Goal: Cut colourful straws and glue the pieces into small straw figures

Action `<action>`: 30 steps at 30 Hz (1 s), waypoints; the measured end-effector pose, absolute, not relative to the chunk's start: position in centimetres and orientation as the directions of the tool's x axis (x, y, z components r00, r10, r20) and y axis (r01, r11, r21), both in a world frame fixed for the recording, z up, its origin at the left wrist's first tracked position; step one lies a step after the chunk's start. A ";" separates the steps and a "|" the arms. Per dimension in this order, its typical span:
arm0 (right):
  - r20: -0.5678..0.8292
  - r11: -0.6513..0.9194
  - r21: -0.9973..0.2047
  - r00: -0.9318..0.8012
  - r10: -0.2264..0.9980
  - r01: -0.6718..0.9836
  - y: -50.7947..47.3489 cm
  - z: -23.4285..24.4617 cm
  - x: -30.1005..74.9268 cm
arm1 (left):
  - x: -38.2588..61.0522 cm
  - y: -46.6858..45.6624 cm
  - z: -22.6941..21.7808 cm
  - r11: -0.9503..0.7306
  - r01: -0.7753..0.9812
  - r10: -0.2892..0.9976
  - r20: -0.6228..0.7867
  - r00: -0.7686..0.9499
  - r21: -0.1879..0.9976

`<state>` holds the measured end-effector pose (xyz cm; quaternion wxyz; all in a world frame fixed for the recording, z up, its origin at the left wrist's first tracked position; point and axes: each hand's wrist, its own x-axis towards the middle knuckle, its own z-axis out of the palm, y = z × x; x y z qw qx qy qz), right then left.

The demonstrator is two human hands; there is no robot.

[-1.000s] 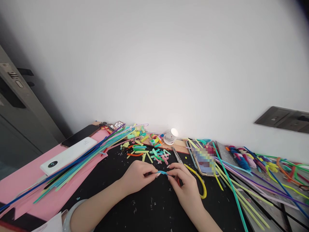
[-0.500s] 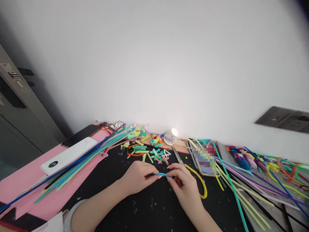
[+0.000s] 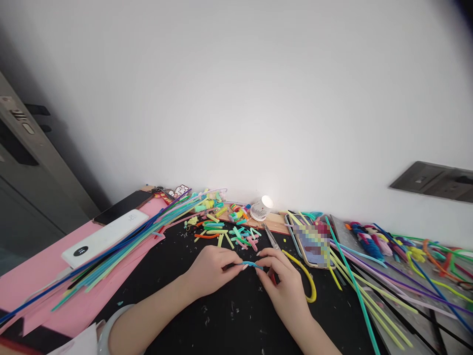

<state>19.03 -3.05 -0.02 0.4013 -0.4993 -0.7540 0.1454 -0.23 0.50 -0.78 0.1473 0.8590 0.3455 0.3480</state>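
Note:
A short blue pipe cleaner (image 3: 250,264) stretches between my two hands, low over the black work surface (image 3: 229,315). My left hand (image 3: 214,268) pinches its left end between thumb and fingers. On the other end, the thumb and fingertips of my right hand (image 3: 283,281) are closed. Just beyond the fingertips lie several cut pipe cleaner pieces (image 3: 244,237) in green, pink, orange and yellow. A pair of scissors (image 3: 271,237) rests behind my right hand, which partly covers it. A curved yellow loop (image 3: 312,286) beside that hand looks like part of its handle.
Long pipe cleaners (image 3: 148,246) lie in a bundle at left, across a white power bank (image 3: 105,234) and pink sheet (image 3: 33,281). A paper cup (image 3: 261,209) stands by the wall. At right are a phone (image 3: 308,241), more long pipe cleaners (image 3: 373,301) and twisted colourful figures (image 3: 369,241).
Both hands stay almost in place, still holding the blue pipe cleaner. It now shows a little straighter and slopes slightly down to the right; the view has shifted marginally.

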 end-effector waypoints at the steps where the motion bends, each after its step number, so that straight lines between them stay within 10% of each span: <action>1: 0.460 0.461 -0.619 -0.183 0.869 0.636 -3.0 0.0 19.1 | -0.3 0.6 -0.7 -0.709 0.493 0.705 0.488 0.515 0.504; 30: 0.448 0.413 -0.694 -0.095 0.889 0.590 -2.8 -0.4 19.2 | -0.8 1.3 -0.6 -0.604 0.466 0.786 0.390 0.479 0.646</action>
